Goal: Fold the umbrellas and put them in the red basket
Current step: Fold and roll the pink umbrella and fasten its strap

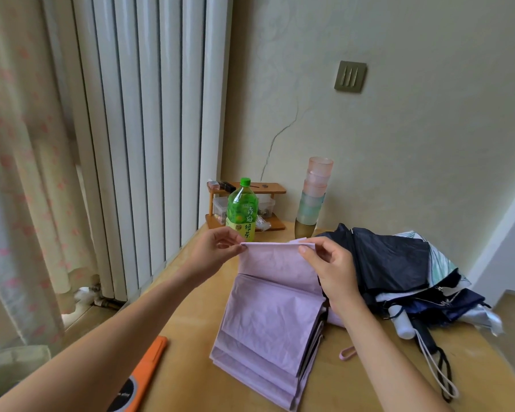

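A lilac umbrella (271, 316) lies on the wooden table (354, 376), its canopy panels flattened in layers toward me. My left hand (213, 254) pinches the left corner of the topmost panel's far edge. My right hand (333, 269) pinches the same edge at its right corner, so the panel is lifted and stretched between them. To the right lies a heap of collapsed umbrellas: a dark navy one (390, 260) on top, with a white handle (402, 321) and wrist cords at the front. No red basket is in view.
A green tea bottle (242, 208), a small wooden shelf (247, 209) and a stack of pastel cups (314, 193) stand at the table's far edge by the wall. An orange object (144, 373) lies at the near left. A white radiator (143, 129) and curtain fill the left.
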